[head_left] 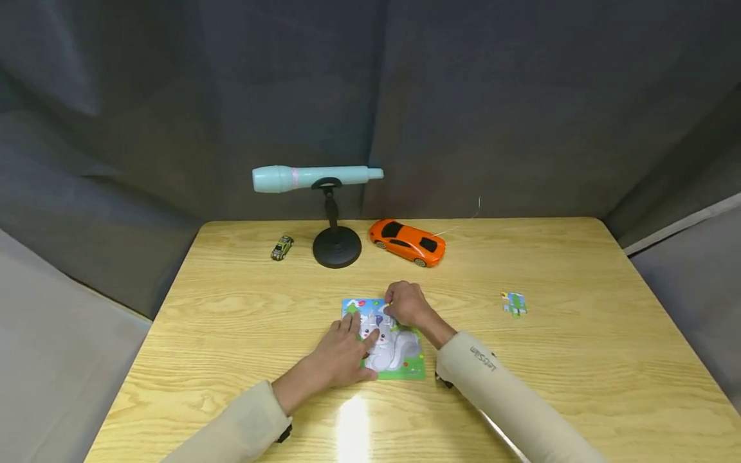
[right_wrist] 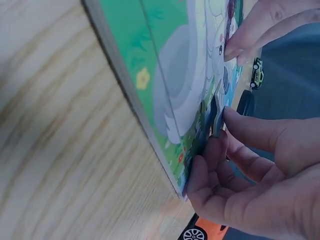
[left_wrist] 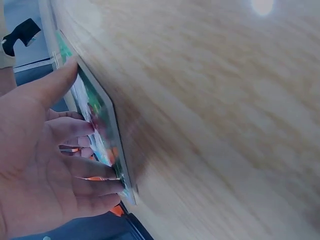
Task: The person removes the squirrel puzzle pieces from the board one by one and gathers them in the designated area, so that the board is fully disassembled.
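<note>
A jigsaw puzzle (head_left: 412,370) with a grey-white squirrel on green grass lies flat on the table in front of me. My left hand (head_left: 343,355) rests over its left side, fingers spread and fairly straight, the thumb at the near edge. In the left wrist view the fingertips (left_wrist: 114,186) touch the picture's surface. At the puzzle's far right part, my right hand (head_left: 407,303) pinches a puzzle piece (right_wrist: 219,112) between thumb and fingers. The right wrist view shows that piece tilted up from the board, over a dark gap; the fingers cover part of it.
A few joined puzzle pieces (head_left: 515,303) lie on the table to the right. Along the back stand an orange toy car (head_left: 408,242), a light-blue microphone (head_left: 318,177) on a black stand (head_left: 337,247), and a small green toy car (head_left: 282,247). Dark curtains hang behind the table.
</note>
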{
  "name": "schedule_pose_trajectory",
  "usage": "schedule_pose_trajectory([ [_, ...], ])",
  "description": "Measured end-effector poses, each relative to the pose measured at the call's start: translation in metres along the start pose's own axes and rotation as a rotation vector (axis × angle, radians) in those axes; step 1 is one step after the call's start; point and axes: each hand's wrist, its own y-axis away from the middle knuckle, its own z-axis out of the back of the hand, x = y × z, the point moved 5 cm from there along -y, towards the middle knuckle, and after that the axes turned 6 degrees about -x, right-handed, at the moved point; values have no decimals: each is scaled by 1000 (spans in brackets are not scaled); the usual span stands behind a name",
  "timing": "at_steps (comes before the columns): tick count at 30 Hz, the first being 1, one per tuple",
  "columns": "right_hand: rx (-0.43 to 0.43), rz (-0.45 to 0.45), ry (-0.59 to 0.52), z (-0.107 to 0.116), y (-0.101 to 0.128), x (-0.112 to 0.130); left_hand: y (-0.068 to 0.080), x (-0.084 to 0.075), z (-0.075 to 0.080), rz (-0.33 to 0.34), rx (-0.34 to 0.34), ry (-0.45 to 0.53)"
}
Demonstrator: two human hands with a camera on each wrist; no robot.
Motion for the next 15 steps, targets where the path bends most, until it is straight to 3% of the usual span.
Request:
schedule_pose_trajectory([
  [7, 27, 22, -36, 5, 1, 1, 2, 1, 3, 7, 17, -3],
  [15, 39, 92, -185, 15, 2, -7, 1, 0, 4, 9, 26, -13],
])
